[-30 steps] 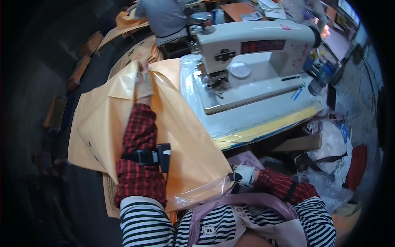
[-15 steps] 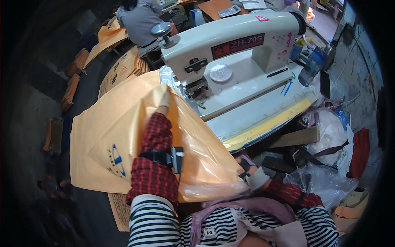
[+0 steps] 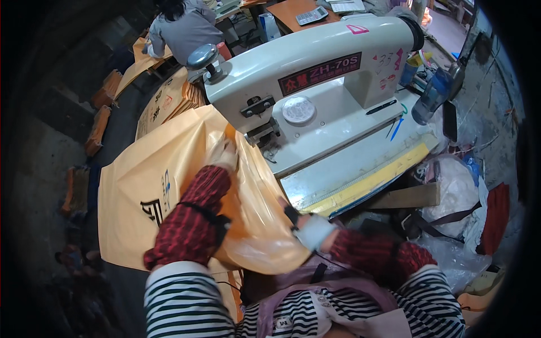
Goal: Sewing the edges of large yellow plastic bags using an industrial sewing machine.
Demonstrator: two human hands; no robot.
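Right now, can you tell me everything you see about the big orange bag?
The bag is pale orange and shiny, looks like plastic, and has dark and blue printing. It's creased and bulging, left of the sewing machine. The left hand touches it near the top; the right hand is at its right edge.

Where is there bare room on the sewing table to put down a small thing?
The tabletop is bare between the machine base and the yellow strip, left of the blue tool. On the base, a smaller patch lies between the disc and the pen. Crowded: the right end, by bottle and phone; the left, where the bag spreads.
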